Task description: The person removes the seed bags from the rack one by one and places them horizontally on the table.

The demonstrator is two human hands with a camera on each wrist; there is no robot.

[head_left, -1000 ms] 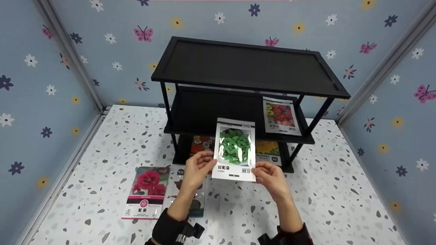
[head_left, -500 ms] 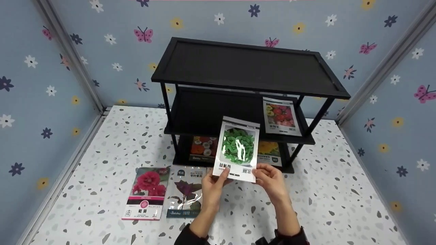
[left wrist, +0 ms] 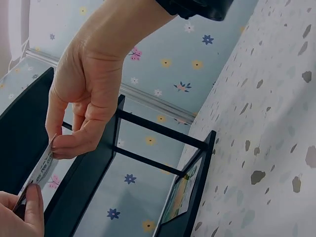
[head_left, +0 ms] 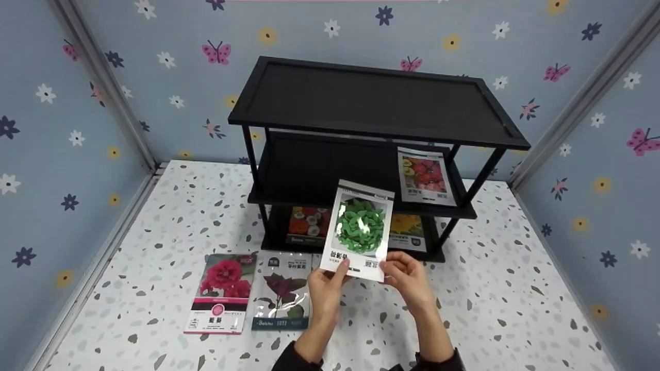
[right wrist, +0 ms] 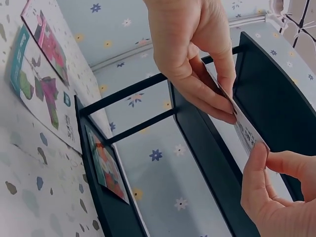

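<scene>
A white seed packet (head_left: 361, 221) with a green-leaf picture is held up between both hands, tilted in front of the black shelf rack. My left hand (head_left: 325, 299) grips its lower left, the thumb lying over the printed face. At the lower right corner my right hand (head_left: 410, 278) pinches it between thumb and curled fingers. The right wrist view shows the packet (right wrist: 247, 131) nearly edge-on, with the left hand (right wrist: 192, 59) above and the right hand (right wrist: 281, 197) below. In the left wrist view, the right hand (left wrist: 86, 98) is the upper one.
The three-tier black rack (head_left: 371, 103) stands behind. A red-flower packet (head_left: 427, 178) leans on its middle shelf; an orange-flower packet (head_left: 308, 224) and a yellow-flower packet (head_left: 407, 231) sit on the bottom. A pink-flower packet (head_left: 221, 293) and a purple-flower packet (head_left: 281, 291) lie on the speckled surface.
My left hand has shifted from the packet's left edge down to its lower left, uncovering the purple-flower packet. The held packet has turned slightly and moved a little right; the right hand keeps its corner.
</scene>
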